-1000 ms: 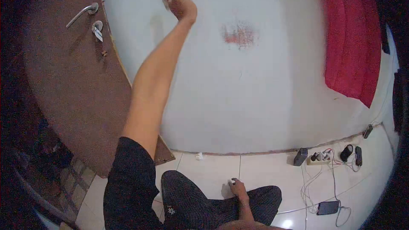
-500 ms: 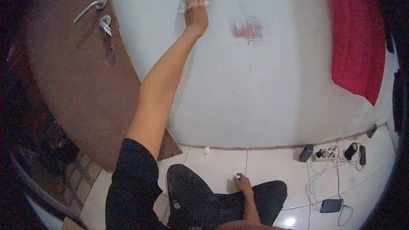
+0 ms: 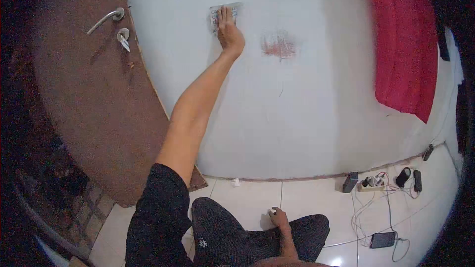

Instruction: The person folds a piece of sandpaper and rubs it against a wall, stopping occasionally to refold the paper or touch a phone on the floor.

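Observation:
My left hand [image 3: 229, 29] reaches far up and lies flat against the white wall, its fingers pressing a small sheet of sandpaper [image 3: 214, 20] with a printed back to the surface. Most of the sheet's middle is hidden under the fingers. To the right of this hand, the wall [image 3: 257, 118] carries a smudged reddish-grey patch [image 3: 278, 45]. Low down, my right hand [image 3: 278, 218] rests by my right knee, its fingers loosely bent and apart, with nothing visible in them.
At left stands a brown door [image 3: 89, 89] with a metal handle [image 3: 106, 20] and a key in its lock. A red cloth [image 3: 403, 49] hangs at right. A power strip [image 3: 372, 186], cables, adapters and a phone [image 3: 383, 240] lie on the tiled floor. A white scrap [image 3: 235, 183] lies by the wall.
The view has tilted slightly, so the wall appears lower. My left hand and the sandpaper have slid a little down the wall relative to the reddish patch. My right hand stays by the knee.

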A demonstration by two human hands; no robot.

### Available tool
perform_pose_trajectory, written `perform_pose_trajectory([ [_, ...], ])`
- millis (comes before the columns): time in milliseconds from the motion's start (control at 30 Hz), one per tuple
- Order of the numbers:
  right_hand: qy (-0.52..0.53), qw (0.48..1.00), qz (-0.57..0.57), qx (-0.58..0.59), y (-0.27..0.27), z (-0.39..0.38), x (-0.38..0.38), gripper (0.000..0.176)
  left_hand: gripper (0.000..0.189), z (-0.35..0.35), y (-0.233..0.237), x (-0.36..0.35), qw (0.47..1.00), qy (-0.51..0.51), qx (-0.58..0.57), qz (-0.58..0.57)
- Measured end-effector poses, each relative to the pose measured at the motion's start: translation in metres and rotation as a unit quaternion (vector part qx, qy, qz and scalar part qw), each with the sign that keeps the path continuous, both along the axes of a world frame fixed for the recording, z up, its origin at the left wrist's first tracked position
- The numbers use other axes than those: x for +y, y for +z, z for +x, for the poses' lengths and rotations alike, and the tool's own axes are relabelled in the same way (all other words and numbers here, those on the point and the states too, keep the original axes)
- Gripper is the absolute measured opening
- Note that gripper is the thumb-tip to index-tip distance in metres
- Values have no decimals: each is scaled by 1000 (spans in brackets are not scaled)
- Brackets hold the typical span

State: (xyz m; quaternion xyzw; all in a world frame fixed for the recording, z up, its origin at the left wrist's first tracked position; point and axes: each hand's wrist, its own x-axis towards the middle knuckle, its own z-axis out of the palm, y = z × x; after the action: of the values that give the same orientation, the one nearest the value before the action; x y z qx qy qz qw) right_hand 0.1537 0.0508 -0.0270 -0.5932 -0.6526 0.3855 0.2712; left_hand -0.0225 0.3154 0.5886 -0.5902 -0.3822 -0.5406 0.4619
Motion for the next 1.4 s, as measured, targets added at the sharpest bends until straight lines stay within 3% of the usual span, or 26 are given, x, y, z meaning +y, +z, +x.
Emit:
perform_pose_trajectory([
  [33, -1, 1000, 7, 2, -1, 0, 1, 44, 56, 9, 4, -6, 997, -55, -59, -17],
  [133, -12, 1000, 16, 4, -10, 2, 0, 44, 55, 27, 15, -12, 990, -80, -119, 9],
  [267, -9, 999, 37, 17, -20, -2, 2, 43, 53, 19, 17, -2, 993, -61, -98, 32],
  [367, -4, 1000, -5, 28, 3, 2, -4, 43, 53, 16, 34, -12, 995, -51, -81, 15],
  [433, -11, 1000, 17, 11, -10, -1, 4, 44, 55, 19, 68, -43, 947, -198, -237, -84],
  [467, -13, 999, 34, -9, -10, -2, 3, 44, 55, 13, 76, -42, 948, -194, -239, -84],
  [533, -9, 1000, 4, 4, -7, -3, 8, 45, 40, 6, 95, -43, 976, -90, -163, 115],
  [567, -9, 999, -30, 13, -3, -3, 6, 46, 47, 8, 91, -52, 984, -68, -161, 19],
  [600, -6, 999, -31, 13, -2, -3, 6, 46, 47, 2, 80, -41, 985, -66, -160, 19],
  [667, 19, 1000, 5, 0, 0, -1, 3, 45, 57, -11, 46, -15, 999, 13, 44, -4],
  [800, 0, 1000, 9, -10, -1, -3, -2, 43, 58, -21, 0, -20, 989, 60, 131, 35],
  [933, 3, 1000, -4, -4, 9, -5, -4, 41, 55, -37, -28, -41, 968, 76, 229, -61],
  [967, -6, 1000, -2, -13, 13, -6, -4, 41, 54, -42, -39, -43, 962, 56, 249, -97],
  [1100, 19, 999, 17, -27, -18, -5, 3, 43, 46, -57, -91, -52, 898, 74, 430, -64],
  [1133, 13, 998, 52, -36, -32, -6, 4, 44, 46, -57, -105, -57, 898, 74, 429, -61],
  [1200, 6, 995, 91, -46, -33, -5, 9, 45, 45, -59, -124, -57, 829, 27, 548, -108],
  [1300, 43, 999, -3, -8, -11, 2, 1, 47, 44, -65, -96, -39, 834, -23, 545, -89],
  [1367, 27, 999, -17, -1, 1, 1, 2, 47, 43, -69, -49, -32, 893, 82, 443, -19],
  [1400, 16, 999, -36, 10, 3, 0, 0, 47, 42, -75, -24, -16, 958, 83, 276, 11],
])
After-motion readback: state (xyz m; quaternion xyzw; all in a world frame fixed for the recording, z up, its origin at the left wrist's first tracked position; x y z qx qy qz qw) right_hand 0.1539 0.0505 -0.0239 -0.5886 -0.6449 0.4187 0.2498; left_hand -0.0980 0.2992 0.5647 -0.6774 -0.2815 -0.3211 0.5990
